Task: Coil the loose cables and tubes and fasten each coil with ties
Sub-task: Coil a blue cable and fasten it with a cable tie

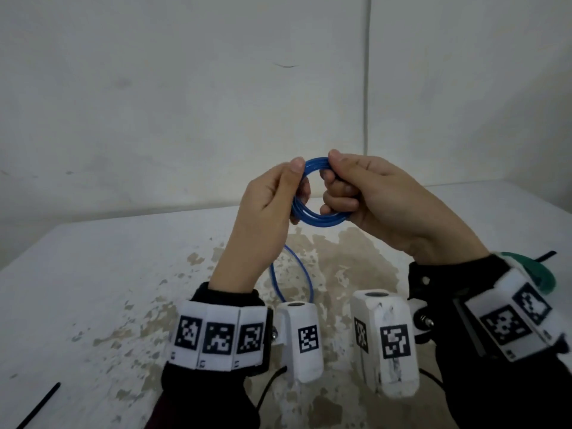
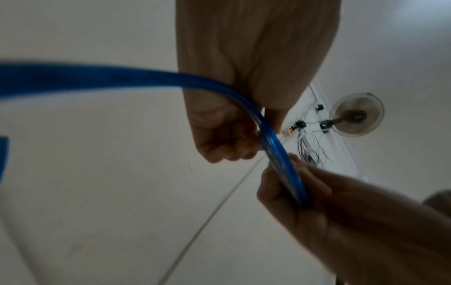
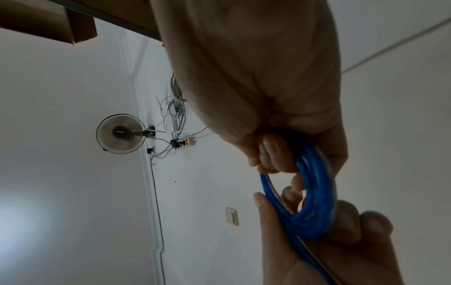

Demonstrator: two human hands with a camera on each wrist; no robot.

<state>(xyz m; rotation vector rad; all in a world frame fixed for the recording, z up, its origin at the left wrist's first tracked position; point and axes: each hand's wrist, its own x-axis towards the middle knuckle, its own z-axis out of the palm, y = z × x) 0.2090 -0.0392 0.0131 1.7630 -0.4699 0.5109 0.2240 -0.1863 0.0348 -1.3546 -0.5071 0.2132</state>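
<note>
Head view, blue tube (image 1: 312, 193) coil pinched between left hand (image 1: 266, 209) fingers and right hand (image 1: 377, 193) fingers

White desk (image 1: 93, 274), paint worn off in brown patches across the middle and near edge. Blue cable tail (image 1: 305, 274) runs down onto the worn patch, whether it touches can't be told. Black cable tie (image 1: 40, 405) lies far left of the patch at the near edge. Another black strip end (image 1: 546, 255) shows far right.

White table (image 1: 93, 274) with worn brown patches mid-surface; wall fan (image 3: 120, 133), power strip (image 3: 187, 142) beside it, light switch (image 3: 232, 216) lower on wall.
</note>
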